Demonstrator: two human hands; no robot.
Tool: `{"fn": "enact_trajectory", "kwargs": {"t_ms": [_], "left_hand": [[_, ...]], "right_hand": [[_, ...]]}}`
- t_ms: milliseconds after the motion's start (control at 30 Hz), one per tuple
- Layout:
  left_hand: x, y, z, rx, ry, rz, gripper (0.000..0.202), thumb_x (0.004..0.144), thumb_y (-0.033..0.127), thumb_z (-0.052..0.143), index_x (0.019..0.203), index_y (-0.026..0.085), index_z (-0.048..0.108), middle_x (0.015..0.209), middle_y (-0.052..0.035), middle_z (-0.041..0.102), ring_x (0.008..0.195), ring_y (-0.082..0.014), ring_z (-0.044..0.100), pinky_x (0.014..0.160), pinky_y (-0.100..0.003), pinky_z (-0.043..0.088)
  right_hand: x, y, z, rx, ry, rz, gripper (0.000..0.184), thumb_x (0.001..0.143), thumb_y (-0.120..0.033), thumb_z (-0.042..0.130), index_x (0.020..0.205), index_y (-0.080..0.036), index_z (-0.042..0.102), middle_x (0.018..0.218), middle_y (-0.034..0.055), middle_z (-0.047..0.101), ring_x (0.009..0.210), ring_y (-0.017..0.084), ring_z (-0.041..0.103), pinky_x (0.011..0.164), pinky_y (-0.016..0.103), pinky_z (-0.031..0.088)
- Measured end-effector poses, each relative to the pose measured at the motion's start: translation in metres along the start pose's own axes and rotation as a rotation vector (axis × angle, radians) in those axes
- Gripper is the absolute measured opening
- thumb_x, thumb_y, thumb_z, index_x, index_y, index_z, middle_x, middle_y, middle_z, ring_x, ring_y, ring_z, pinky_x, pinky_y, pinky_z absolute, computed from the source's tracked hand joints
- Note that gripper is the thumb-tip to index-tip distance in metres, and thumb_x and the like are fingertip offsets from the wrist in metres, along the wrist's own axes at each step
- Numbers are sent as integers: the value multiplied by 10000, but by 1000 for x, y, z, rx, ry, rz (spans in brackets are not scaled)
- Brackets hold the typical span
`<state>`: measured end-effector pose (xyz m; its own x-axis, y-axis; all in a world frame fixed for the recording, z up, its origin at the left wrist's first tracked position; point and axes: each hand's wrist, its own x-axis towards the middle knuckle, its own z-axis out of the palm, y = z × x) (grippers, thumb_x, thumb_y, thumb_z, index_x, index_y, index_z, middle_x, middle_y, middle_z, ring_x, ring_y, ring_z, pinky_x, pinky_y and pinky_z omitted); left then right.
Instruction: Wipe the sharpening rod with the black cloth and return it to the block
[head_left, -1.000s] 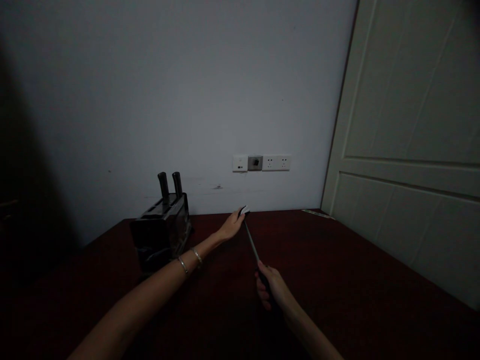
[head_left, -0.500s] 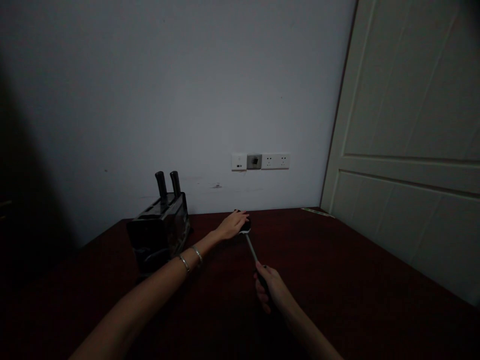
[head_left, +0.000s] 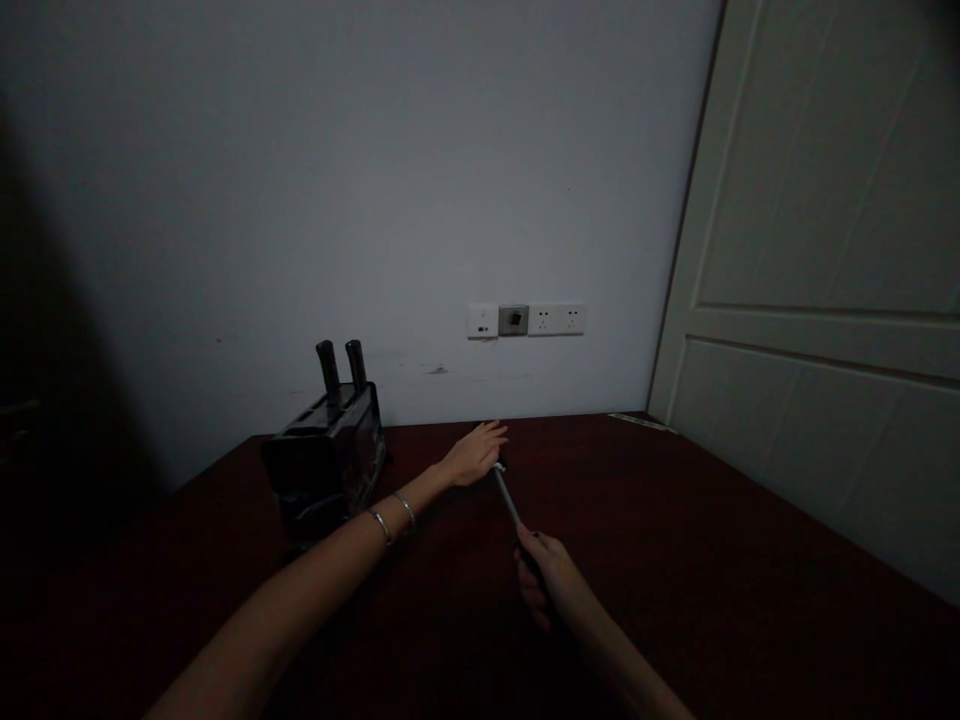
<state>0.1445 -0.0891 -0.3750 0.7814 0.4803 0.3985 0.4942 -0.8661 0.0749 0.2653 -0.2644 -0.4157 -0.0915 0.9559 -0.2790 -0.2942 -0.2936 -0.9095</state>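
My right hand (head_left: 546, 575) is wrapped around the dark handle of a long-handled utensil (head_left: 507, 497) with a slim grey shaft. The shaft points away from me toward the wall, ending in a dark head of which only a small part shows. My left hand (head_left: 477, 454) lies at that head with its fingers stretched out, partly hiding it. Whether the palm presses on the head cannot be made out. Two silver bangles circle my left wrist. To the left of my left hand stands a black knife block (head_left: 326, 455) with two dark handles sticking up.
The dark red table (head_left: 675, 540) runs back to a pale wall (head_left: 420, 200) with a row of sockets (head_left: 556, 319). At the right is a white panelled door (head_left: 817, 240). A thin strip (head_left: 641, 421) lies at the table's back right. The scene is dim.
The utensil's dark head shows less than before and seems turned. My left hand still lies by it with fingers stretched. The whole view has shifted slightly.
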Motion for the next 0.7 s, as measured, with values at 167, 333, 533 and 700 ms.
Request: {"fn": "enact_trajectory", "kwargs": {"t_ms": [167, 333, 533, 700], "left_hand": [[0, 1, 6, -25, 15, -30, 427, 883, 265, 245, 1230, 129, 452, 1395, -80, 316, 1303, -149, 223, 1087, -363, 158], [-3, -2, 14, -38, 29, -49, 429, 880, 263, 241, 1237, 136, 444, 1382, -72, 346, 1296, -148, 240, 1086, -372, 165], [-9, -1, 21, -35, 55, -114, 439, 873, 256, 242, 1233, 109, 446, 1369, -98, 363, 1289, -158, 257, 1080, -378, 183], [-13, 2, 23, -67, 84, -143, 425, 866, 249, 250, 1212, 132, 467, 1357, -95, 385, 1281, -166, 277, 1074, -394, 199]], "right_hand": [[-3, -5, 3, 7, 15, 16, 388, 725, -567, 506, 668, -202, 386, 358, -112, 360, 239, 51, 297, 202, 158, 232], [-6, -8, 6, -7, 31, 36, 370, 745, -531, 506, 652, -192, 393, 347, -109, 353, 240, 43, 288, 211, 156, 244], [-5, -7, 5, -10, 29, 42, 357, 755, -519, 500, 639, -198, 397, 341, -112, 353, 236, 47, 280, 194, 159, 245], [-3, -1, 4, -19, 36, 34, 358, 754, -527, 499, 647, -199, 403, 352, -110, 357, 236, 48, 291, 194, 160, 252]]}}
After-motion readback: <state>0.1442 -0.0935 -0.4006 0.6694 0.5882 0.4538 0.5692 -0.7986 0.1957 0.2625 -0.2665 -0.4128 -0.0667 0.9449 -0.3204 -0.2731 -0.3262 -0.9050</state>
